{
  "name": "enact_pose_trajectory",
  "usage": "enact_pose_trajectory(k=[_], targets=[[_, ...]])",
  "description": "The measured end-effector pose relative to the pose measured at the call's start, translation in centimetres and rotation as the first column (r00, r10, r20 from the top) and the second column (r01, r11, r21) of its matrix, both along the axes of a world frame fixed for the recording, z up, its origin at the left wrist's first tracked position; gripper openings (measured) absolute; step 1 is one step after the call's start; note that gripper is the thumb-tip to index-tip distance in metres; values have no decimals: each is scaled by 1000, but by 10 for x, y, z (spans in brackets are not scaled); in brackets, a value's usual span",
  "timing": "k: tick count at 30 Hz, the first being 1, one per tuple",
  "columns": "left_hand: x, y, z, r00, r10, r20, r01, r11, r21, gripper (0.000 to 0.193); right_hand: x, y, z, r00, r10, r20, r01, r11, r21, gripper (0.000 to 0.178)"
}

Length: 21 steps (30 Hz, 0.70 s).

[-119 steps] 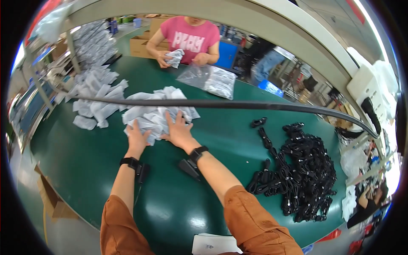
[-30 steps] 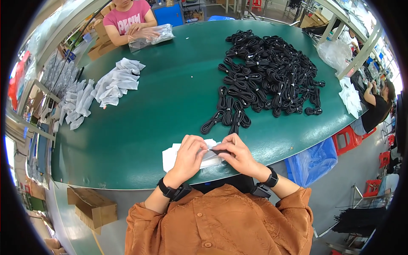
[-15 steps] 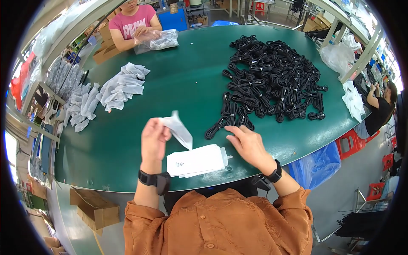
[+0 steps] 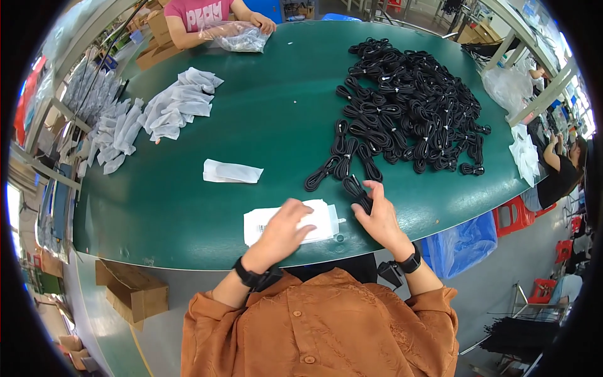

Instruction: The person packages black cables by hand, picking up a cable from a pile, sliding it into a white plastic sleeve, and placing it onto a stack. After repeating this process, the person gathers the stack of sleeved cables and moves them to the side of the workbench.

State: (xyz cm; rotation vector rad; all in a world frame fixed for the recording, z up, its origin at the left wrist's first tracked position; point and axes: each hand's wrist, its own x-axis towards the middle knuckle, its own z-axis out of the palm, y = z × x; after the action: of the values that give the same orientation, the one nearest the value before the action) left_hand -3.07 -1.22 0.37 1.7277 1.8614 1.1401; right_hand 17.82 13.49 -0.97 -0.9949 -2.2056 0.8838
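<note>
Lying at ten o'clock were white pouches (image 4: pixel 179 107), seemingly heaped clear of the hands; at nine, a single pouch (image 4: pixel 233 172). At seven, the left hand (image 4: pixel 279 227), fingers parted, was over white bags (image 4: pixel 325 217), contact unclear; at four, well apart, the right hand (image 4: pixel 382 221) gripped a cable bundle (image 4: pixel 355 190), probably steadying it; at two, the cable pile (image 4: pixel 418 110). Containers: cardboard box (image 4: pixel 147 306) at eight, contents hidden; clear bag (image 4: pixel 217 30) at eleven, pale packets (image 4: pixel 246 43) inside.

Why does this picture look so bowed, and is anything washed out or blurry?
In the head view, the fisheye lens seems to bow the green table's edges and leaves black corners; there too, a bright patch at the left rim is washed out, the left hand looks slightly soft, and the heaped black cables blend together.
</note>
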Motion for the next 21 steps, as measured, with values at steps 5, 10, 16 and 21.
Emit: enact_pose_trajectory(k=[5, 10, 16, 21], targets=[[21, 10, -15, 956, -34, -291, 41, 999, 19, 19, 1, -14, 3, 965, 227, -134, -215, 972, 94, 30], [18, 10, -18, 992, 33, -123, -41, 998, -57, 12, 5, -25, 5, 963, 250, -96, -241, 966, 96, 32], [12, 6, -7, 993, 75, 90, -66, 993, -97, 8, 4, -28, 4, 942, 333, -48, -316, 925, 211, 37], [8, 6, -7, 992, 79, 98, -73, 996, -58, 6, 2, -27, 4, 944, 323, 63, -321, 858, 400, 41]])
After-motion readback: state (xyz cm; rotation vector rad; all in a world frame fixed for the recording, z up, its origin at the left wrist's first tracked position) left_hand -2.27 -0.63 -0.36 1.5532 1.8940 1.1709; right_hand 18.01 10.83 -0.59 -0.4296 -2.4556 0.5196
